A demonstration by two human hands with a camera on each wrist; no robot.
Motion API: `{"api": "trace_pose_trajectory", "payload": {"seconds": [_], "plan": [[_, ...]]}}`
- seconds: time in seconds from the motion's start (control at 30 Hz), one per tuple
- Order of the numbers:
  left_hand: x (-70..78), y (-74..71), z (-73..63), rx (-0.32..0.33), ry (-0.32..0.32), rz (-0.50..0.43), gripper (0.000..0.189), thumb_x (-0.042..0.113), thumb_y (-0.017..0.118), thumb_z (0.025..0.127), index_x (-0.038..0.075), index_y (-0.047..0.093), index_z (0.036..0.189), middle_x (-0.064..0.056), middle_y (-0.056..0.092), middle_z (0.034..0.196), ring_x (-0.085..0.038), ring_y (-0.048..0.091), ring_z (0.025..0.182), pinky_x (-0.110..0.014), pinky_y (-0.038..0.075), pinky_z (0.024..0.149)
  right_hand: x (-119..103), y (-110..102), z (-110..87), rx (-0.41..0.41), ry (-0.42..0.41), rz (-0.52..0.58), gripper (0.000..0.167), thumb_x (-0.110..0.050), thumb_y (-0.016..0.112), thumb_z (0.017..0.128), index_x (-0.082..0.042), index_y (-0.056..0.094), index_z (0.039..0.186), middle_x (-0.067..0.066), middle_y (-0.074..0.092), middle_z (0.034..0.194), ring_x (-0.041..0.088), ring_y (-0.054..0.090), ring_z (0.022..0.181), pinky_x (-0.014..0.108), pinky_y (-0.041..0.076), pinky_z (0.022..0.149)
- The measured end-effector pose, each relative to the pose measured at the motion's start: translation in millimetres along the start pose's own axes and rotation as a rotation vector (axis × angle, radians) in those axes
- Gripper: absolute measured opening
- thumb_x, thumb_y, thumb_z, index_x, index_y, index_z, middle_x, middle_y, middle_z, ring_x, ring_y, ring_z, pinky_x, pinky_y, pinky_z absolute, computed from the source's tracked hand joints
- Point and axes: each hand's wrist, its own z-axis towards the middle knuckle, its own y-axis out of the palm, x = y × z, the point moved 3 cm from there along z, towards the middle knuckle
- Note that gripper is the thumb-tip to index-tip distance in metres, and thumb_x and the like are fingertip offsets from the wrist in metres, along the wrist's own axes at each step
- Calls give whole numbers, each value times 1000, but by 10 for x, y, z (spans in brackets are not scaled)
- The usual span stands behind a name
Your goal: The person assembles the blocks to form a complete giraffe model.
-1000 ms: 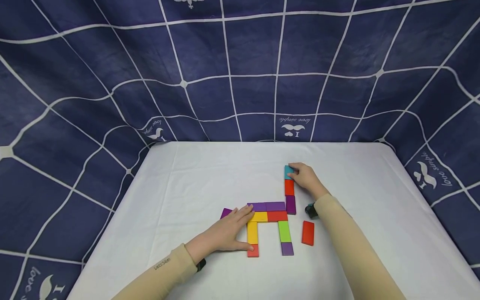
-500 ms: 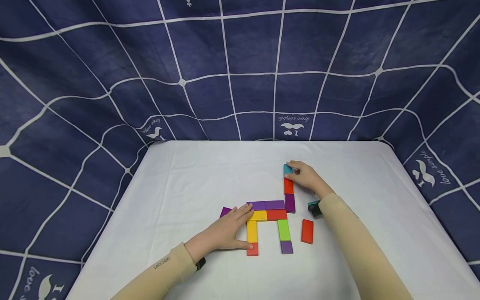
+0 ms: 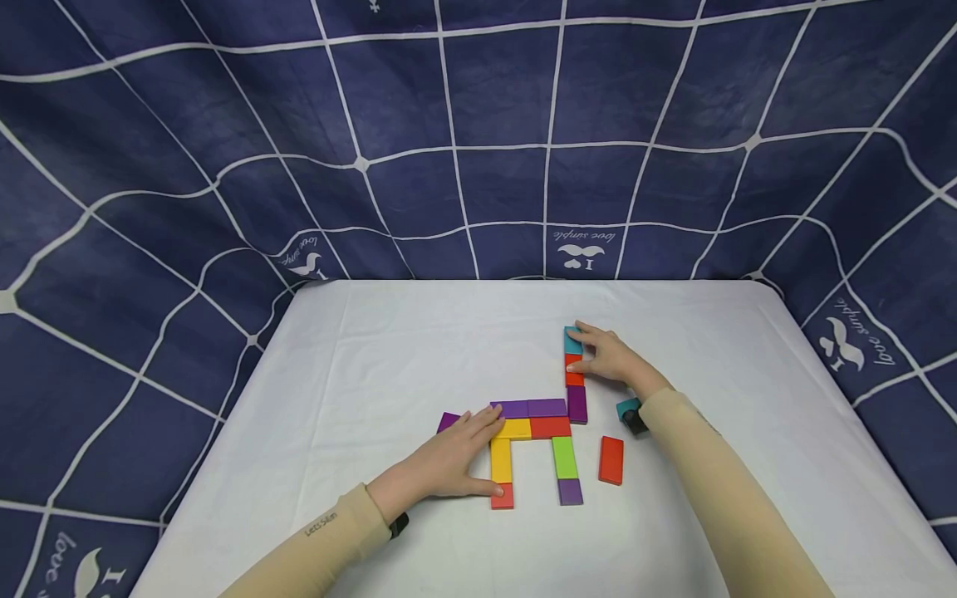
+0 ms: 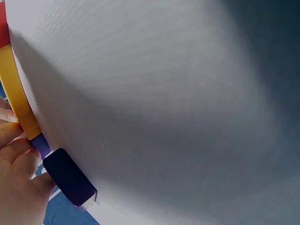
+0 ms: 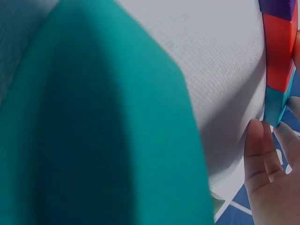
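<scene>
Flat coloured blocks lie end to end on the white tabletop. My left hand (image 3: 449,465) lies spread over the left part, fingertips on a purple block (image 3: 510,410) and a yellow block (image 3: 514,429), thumb on a lower red block (image 3: 506,502). A dark purple block (image 4: 69,176) touches that hand's side in the left wrist view. At the top of the right column, my right hand (image 3: 616,359) touches a teal block (image 3: 571,339) with its fingers. Its thumb rests on the red block (image 3: 574,378) below. Under that sits a dark purple block (image 3: 577,404).
A loose red block (image 3: 611,461) lies right of the green block (image 3: 564,457) and the lower purple block (image 3: 571,492). Another teal block (image 3: 626,410) sits by the right wrist, looming blurred in the right wrist view. A blue checked curtain (image 3: 493,191) surrounds the table.
My right thumb has slid from the teal block down onto the red one, and the fingers have spread apart. My left hand stays in place. The blocks show no clear shift.
</scene>
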Motion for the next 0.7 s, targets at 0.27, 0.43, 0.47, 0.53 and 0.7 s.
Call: {"api": "trace_pose_trajectory", "payload": {"seconds": [0.27, 0.43, 0.47, 0.53, 0.7], "plan": [[11, -6, -1, -2, -7, 4, 100, 67, 64, 83, 8, 28, 156, -5, 17, 166, -20, 17, 153, -41, 18, 125, -5, -7, -18, -7, 9, 3, 77, -32, 73, 88, -10, 36, 152, 14, 20, 164, 45, 24, 143, 66, 30, 113], [8, 2, 3, -1, -10, 2, 100, 67, 64, 83, 8, 29, 155, -5, 18, 166, -21, 18, 153, -41, 19, 125, 4, -8, -18, -13, 15, 20, 76, -31, 73, 88, -11, 36, 152, 14, 20, 164, 44, 22, 145, 65, 30, 113], [8, 3, 2, 2, -6, 1, 100, 66, 65, 83, 8, 29, 155, -6, 19, 166, -21, 18, 153, -42, 20, 124, 7, -9, -16, -15, 13, 22, 76, -31, 73, 89, -11, 36, 152, 14, 20, 164, 44, 22, 145, 65, 30, 113], [10, 0, -2, 7, -1, -2, 100, 66, 65, 82, 7, 30, 155, -7, 20, 165, -22, 19, 153, -43, 20, 124, 7, -11, -16, -16, 10, 20, 76, -31, 73, 89, -11, 36, 152, 14, 20, 164, 45, 22, 145, 65, 29, 114], [9, 5, -3, 2, -6, -4, 100, 66, 65, 82, 8, 29, 155, -5, 18, 166, -21, 18, 153, -42, 19, 125, 13, -20, -14, -14, -8, 10, 76, -29, 72, 89, -10, 35, 153, 15, 20, 164, 45, 23, 145, 65, 28, 115]]}}
